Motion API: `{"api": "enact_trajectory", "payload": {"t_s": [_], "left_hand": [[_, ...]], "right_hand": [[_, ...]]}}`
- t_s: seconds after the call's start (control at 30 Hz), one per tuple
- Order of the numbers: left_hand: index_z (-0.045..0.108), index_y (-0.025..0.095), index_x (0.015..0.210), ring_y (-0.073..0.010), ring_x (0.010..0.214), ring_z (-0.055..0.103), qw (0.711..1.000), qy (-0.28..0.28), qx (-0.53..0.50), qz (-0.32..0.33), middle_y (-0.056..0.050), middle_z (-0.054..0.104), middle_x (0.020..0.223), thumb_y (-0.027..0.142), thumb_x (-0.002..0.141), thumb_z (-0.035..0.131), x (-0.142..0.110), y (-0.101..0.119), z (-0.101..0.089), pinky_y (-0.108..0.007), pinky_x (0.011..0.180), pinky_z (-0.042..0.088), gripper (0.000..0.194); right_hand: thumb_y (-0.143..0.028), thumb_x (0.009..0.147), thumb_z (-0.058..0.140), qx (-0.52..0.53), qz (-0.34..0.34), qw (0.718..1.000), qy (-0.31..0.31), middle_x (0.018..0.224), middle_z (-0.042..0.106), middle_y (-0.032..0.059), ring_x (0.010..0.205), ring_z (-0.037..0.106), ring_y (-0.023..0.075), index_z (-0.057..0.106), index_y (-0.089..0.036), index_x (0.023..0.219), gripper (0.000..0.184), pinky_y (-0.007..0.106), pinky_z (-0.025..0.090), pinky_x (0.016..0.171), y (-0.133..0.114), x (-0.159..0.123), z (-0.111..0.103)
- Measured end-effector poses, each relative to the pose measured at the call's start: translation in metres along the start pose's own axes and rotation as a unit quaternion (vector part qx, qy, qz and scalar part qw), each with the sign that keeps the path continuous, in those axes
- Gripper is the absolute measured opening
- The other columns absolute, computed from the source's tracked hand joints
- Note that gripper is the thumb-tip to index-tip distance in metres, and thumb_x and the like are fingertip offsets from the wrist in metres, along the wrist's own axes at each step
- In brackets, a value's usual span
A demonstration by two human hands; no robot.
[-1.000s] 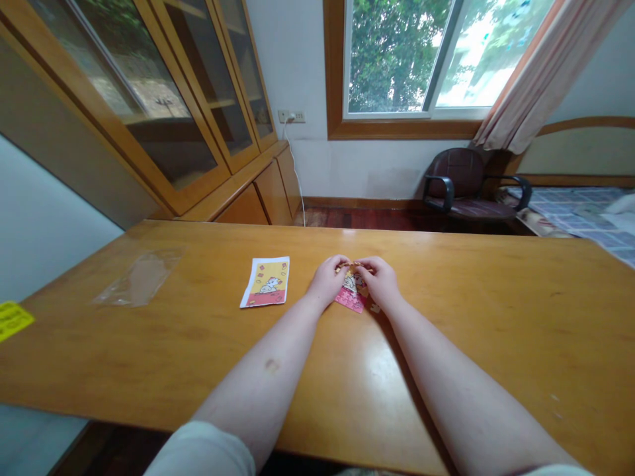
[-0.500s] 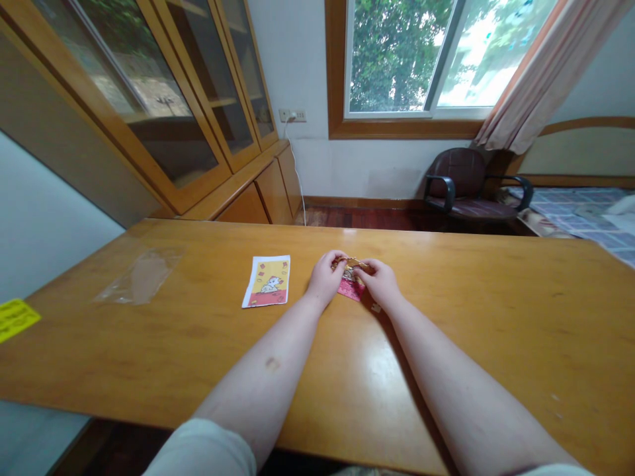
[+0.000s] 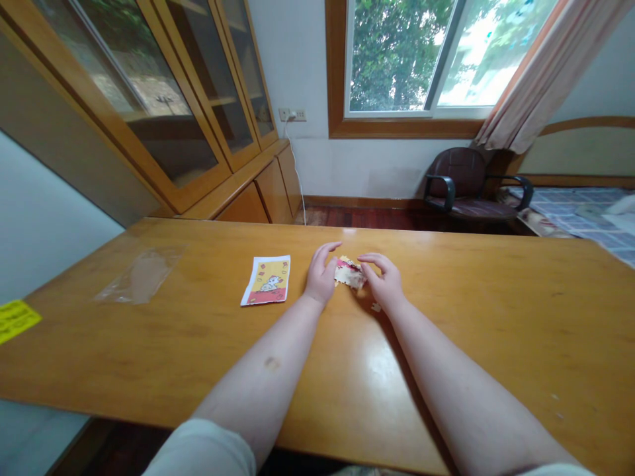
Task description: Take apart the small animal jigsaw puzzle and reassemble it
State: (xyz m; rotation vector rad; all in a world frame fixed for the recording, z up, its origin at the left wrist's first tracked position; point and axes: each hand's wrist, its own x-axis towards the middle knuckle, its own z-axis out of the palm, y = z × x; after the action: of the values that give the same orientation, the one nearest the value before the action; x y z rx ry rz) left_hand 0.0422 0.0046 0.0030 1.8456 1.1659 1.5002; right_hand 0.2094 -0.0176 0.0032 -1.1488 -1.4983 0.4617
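Note:
A small jigsaw puzzle (image 3: pixel 350 272) lies in a jumble on the wooden table, showing pale backing toward me and pink and yellow printed bits at its far side. On its left, my left hand (image 3: pixel 321 272) is open, with fingers curved and thumb apart. From the right, my right hand (image 3: pixel 384 277) reaches in with fingers parted, its tips close to the puzzle's edge; whether they touch it is hard to see. One loose puzzle piece (image 3: pixel 376 307) rests below my right hand. A picture card (image 3: pixel 268 281) with a white cartoon animal on yellow and pink lies to the left.
A clear plastic bag (image 3: pixel 146 274) lies flat on the left of the table (image 3: pixel 476 317). A yellow label (image 3: pixel 17 320) is at the far left edge. Beyond the table are a glass-door cabinet (image 3: pixel 243 168), an office chair (image 3: pixel 459 182) and a bed (image 3: pixel 585 211).
Both hands have let go of the puzzle and parted. The puzzle, held up with its pink print toward me before, now lies down with much of its pale back showing.

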Motion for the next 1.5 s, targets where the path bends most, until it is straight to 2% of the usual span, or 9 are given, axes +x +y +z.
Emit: {"api": "enact_trajectory", "payload": {"t_s": [0.13, 0.3, 0.4, 0.63, 0.83, 1.0, 1.1, 1.23, 1.5], "left_hand": [[0.061, 0.019, 0.117, -0.0203, 0.117, 0.054, 0.997, -0.003, 0.066, -0.048, -0.009, 0.062, 0.121, 0.022, 0.088, 0.043, 0.003, -0.003, 0.003, -0.037, 0.107, 0.039, 0.034], [0.054, 0.018, 0.131, -0.033, 0.136, 0.038, 0.941, -0.189, 0.25, -0.129, -0.016, 0.049, 0.142, 0.021, 0.075, 0.06, -0.001, -0.006, 0.011, -0.053, 0.116, 0.022, 0.057], [0.054, 0.022, 0.131, -0.0341, 0.135, 0.039, 0.918, -0.245, 0.289, -0.116, -0.014, 0.05, 0.143, 0.022, 0.076, 0.06, -0.003, -0.006, 0.014, -0.058, 0.115, 0.019, 0.055], [0.066, 0.018, 0.103, -0.0218, 0.105, 0.06, 0.963, -0.192, 0.178, -0.067, -0.009, 0.066, 0.108, 0.012, 0.078, 0.055, 0.001, -0.007, 0.013, -0.037, 0.096, 0.047, 0.028], [0.066, 0.02, 0.1, -0.0165, 0.092, 0.061, 0.991, -0.092, 0.09, -0.026, -0.004, 0.066, 0.099, 0.013, 0.081, 0.056, 0.002, 0.002, 0.01, -0.03, 0.089, 0.049, 0.023], [0.065, 0.021, 0.108, -0.0183, 0.103, 0.059, 0.993, -0.048, 0.108, -0.015, -0.006, 0.065, 0.107, 0.016, 0.086, 0.049, 0.003, 0.004, 0.004, -0.033, 0.098, 0.046, 0.028], [0.066, 0.022, 0.113, -0.0255, 0.118, 0.053, 0.975, -0.073, 0.201, -0.062, -0.01, 0.063, 0.12, 0.021, 0.086, 0.051, 0.002, -0.003, 0.005, -0.044, 0.107, 0.038, 0.032], [0.064, 0.029, 0.121, -0.0347, 0.132, 0.041, 0.934, -0.191, 0.279, -0.116, -0.011, 0.055, 0.136, 0.026, 0.081, 0.061, -0.004, -0.01, 0.012, -0.06, 0.112, 0.023, 0.04], [0.069, 0.02, 0.105, -0.0262, 0.107, 0.056, 0.916, -0.251, 0.311, -0.047, -0.011, 0.066, 0.112, 0.021, 0.089, 0.049, -0.004, -0.007, 0.014, -0.044, 0.098, 0.043, 0.026]], "right_hand": [[-0.037, 0.088, 0.052, -0.083, 0.036, 0.996, -0.009, 0.1, 0.072, 0.0111, 0.098, 0.064, 0.0243, 0.071, -0.019, 0.093, 0.027, 0.041, 0.047, 0.094, 0.007, 0.0, 0.001], [-0.032, 0.077, 0.066, -0.271, 0.033, 0.95, -0.149, 0.122, 0.065, 0.014, 0.115, 0.055, 0.0312, 0.064, -0.017, 0.12, 0.046, 0.047, 0.038, 0.102, 0.012, -0.003, 0.007], [-0.027, 0.077, 0.066, -0.3, 0.049, 0.933, -0.195, 0.117, 0.067, 0.0129, 0.111, 0.057, 0.0311, 0.064, -0.019, 0.12, 0.044, 0.047, 0.04, 0.098, 0.012, -0.004, 0.009], [-0.016, 0.077, 0.061, -0.163, 0.06, 0.974, -0.148, 0.087, 0.066, 0.0036, 0.078, 0.06, 0.0167, 0.07, -0.021, 0.091, 0.017, 0.031, 0.048, 0.076, 0.017, -0.002, 0.011], [-0.025, 0.083, 0.055, -0.072, 0.002, 0.995, -0.064, 0.088, 0.068, 0.0057, 0.082, 0.061, 0.0193, 0.069, -0.021, 0.091, 0.016, 0.033, 0.049, 0.077, 0.008, -0.001, 0.005], [-0.037, 0.087, 0.054, -0.089, 0.004, 0.996, -0.02, 0.099, 0.069, 0.0101, 0.091, 0.061, 0.0227, 0.067, -0.019, 0.102, 0.027, 0.039, 0.048, 0.085, 0.012, 0.001, 0.002], [-0.044, 0.085, 0.056, -0.177, 0.028, 0.981, -0.07, 0.115, 0.066, 0.0139, 0.107, 0.058, 0.0272, 0.064, -0.017, 0.116, 0.041, 0.043, 0.044, 0.095, 0.015, -0.002, 0.004], [-0.05, 0.078, 0.065, -0.324, 0.009, 0.922, -0.211, 0.137, 0.054, 0.0158, 0.124, 0.046, 0.0353, 0.057, -0.021, 0.131, 0.061, 0.05, 0.033, 0.105, 0.013, -0.009, 0.008], [-0.033, 0.09, 0.056, -0.346, -0.01, 0.902, -0.258, 0.107, 0.064, 0.015, 0.096, 0.059, 0.0251, 0.065, -0.015, 0.106, 0.026, 0.035, 0.044, 0.086, 0.007, -0.008, 0.011]]}}
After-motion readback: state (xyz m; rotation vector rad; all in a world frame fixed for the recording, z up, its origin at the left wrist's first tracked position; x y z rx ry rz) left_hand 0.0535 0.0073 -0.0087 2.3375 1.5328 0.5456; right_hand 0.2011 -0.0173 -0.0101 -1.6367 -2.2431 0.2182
